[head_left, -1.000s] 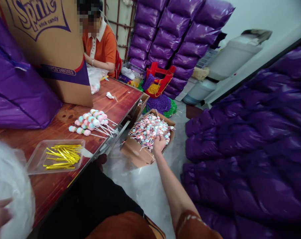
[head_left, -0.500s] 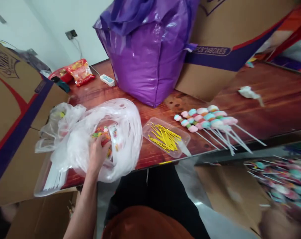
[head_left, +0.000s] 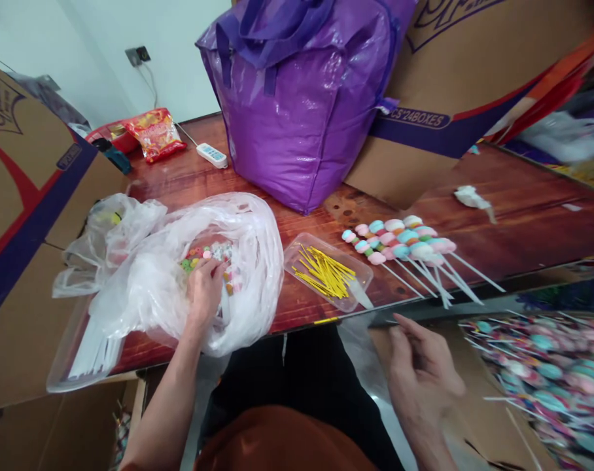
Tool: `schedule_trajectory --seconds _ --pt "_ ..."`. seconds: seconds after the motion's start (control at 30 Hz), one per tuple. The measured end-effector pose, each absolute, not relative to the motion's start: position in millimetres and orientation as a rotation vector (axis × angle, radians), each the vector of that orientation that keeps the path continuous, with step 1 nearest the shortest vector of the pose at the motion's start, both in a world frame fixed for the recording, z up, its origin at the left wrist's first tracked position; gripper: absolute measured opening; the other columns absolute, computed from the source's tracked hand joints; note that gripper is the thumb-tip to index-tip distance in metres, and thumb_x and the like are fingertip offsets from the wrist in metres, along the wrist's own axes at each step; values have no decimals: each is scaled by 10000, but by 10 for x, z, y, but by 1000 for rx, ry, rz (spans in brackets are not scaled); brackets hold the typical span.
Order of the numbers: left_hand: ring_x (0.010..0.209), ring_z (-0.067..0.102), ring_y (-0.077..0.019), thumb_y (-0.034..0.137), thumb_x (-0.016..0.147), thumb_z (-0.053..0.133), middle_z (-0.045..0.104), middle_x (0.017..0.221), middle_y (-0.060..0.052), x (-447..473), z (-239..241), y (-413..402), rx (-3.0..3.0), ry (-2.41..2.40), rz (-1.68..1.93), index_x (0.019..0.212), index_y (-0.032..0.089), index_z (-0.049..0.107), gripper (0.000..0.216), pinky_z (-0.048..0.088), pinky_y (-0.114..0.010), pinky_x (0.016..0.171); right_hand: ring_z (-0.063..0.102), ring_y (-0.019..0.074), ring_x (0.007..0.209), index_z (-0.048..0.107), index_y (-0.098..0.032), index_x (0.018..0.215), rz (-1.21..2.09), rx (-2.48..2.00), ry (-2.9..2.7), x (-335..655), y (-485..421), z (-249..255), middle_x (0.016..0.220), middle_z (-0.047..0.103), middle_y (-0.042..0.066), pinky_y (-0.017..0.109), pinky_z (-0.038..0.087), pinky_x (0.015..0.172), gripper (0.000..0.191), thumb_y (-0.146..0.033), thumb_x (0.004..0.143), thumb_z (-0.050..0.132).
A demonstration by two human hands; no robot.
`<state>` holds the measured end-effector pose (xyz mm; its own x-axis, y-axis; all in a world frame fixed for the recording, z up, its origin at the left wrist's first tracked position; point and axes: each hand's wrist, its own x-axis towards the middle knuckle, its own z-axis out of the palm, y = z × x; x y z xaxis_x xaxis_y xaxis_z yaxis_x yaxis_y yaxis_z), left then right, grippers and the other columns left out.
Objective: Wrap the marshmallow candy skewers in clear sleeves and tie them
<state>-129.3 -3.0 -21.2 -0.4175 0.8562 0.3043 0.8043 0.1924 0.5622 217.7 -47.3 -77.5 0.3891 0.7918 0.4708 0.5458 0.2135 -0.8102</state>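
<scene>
Your left hand [head_left: 206, 286] is covering candies [head_left: 197, 253] in the white bag [head_left: 260, 252], and its grip is not showing. Your right hand [head_left: 423, 367] is showing slight blur. The right edge is cutting off the heaped candy sticks [head_left: 547, 369]; the top edge, the purple bag [head_left: 297, 124].

We've got a translucent white plastic bag [head_left: 258, 261] on the desk [head_left: 532, 176], left of centre at the near edge, mouth open upward, rim crumpled into a loose ring. Inside we see loose small candies [head_left: 195, 257]: green, orange, yellow, pink; partly hidden. To its right, a pile of candy skewers [head_left: 405, 242], pale blue, pink and white pieces with green and orange between. They lie flat, candy ends far left, white sticks near right, some past the edge. More skewers, jumbled, fill an open carton [head_left: 466, 383], near right, below desk level.
</scene>
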Motion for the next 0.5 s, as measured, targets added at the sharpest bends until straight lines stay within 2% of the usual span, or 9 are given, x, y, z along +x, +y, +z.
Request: schedule_trajectory --seconds 0.1,0.17,0.23,0.3,0.37,0.43,0.5 --pt "671 539 -162 366 896 562 613 744 -24 -1259 -87 -148 1516 2367 1232 796 181 694 249 417 -285 669 631 187 813 713 -183 1035 265 -1310 -1401 1943 -511 -438 929 675 76 330 501 752 166 -198 905 612" --pt "605 500 -142 403 893 588 587 708 -5 -1143 29 -267 1382 2354 1444 795 179 688 265 404 -277 619 645 181 849 705 -196 1037 392 -1200 -1480 1749 -526 -296 937 685 66 319 515 773 168 -166 910 600" --pt "624 511 -142 378 884 621 581 705 -3 -943 140 -391 1378 2298 1618 733 187 665 247 412 -278 635 643 162 821 693 -205 1068 610 -1124 -1502 1528 -523 -199 966 686 59 291 529 740 182 -181 905 615" --pt "721 564 -162 302 889 621 609 736 -21 -691 215 -495 1529 2191 1664 673 199 643 240 438 -288 706 612 133 718 676 -210 1114 890 -1082 -1467 1304 -508 -122 991 684 55 252 525 632 242 -238 873 668" --pt "746 585 -167 248 883 626 628 773 -35 -438 236 -567 1614 2061 1613 716 210 675 179 453 -286 710 582 118 649 665 -205 1140 1122 -1045 -1399 1116 -495 -56 983 694 50 234 509 567 347 -293 811 736" --pt "747 594 -171 232 854 660 633 810 -49 -224 207 -609 1574 1944 1603 783 221 714 90 468 -285 703 611 136 695 683 -194 1094 1205 -1031 -1326 995 -492 -18 965 710 52 243 526 614 325 -319 799 741" --pt "765 598 -178 246 828 694 629 817 -56 -63 146 -633 1430 1855 1633 792 225 718 48 477 -288 730 624 151 726 707 -184 992 1180 -1075 -1241 956 -493 -28 892 711 46 256 528 660 212 -337 847 687"
